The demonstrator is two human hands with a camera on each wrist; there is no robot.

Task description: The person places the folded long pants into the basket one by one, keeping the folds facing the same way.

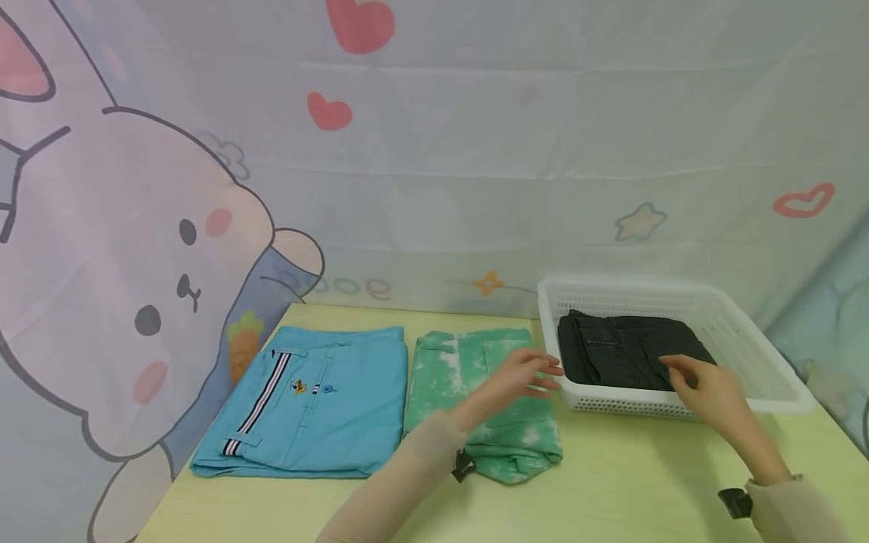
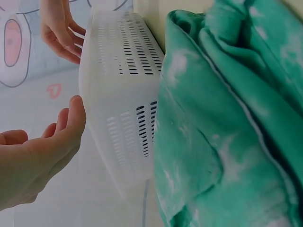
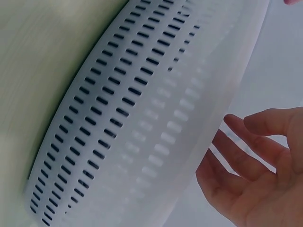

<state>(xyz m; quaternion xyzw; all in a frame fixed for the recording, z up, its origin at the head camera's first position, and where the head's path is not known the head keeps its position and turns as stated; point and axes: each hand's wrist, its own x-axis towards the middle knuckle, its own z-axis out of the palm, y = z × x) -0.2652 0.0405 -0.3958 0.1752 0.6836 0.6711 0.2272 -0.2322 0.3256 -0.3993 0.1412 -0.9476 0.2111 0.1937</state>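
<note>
A folded black garment (image 1: 627, 348) lies in the left part of a white plastic basket (image 1: 753, 339). My right hand (image 1: 709, 388) hangs over the basket's front rim by the garment's right side, fingers bent loosely; the right wrist view shows this hand (image 3: 258, 165) with its fingertips behind the rim. At the basket's left front corner, my left hand (image 1: 519, 371) has its fingers spread loosely, with nothing between them. Below that hand lies a folded green and white tie-dye garment (image 1: 502, 430), partly covered by the forearm in the head view.
Left of the green garment, folded blue trousers (image 1: 353, 422) with a striped waistband lie on the pale yellow table (image 1: 611, 483). Behind the table hangs a cloth backdrop (image 1: 441, 211) printed with a rabbit and hearts. The basket stands near the table's back right.
</note>
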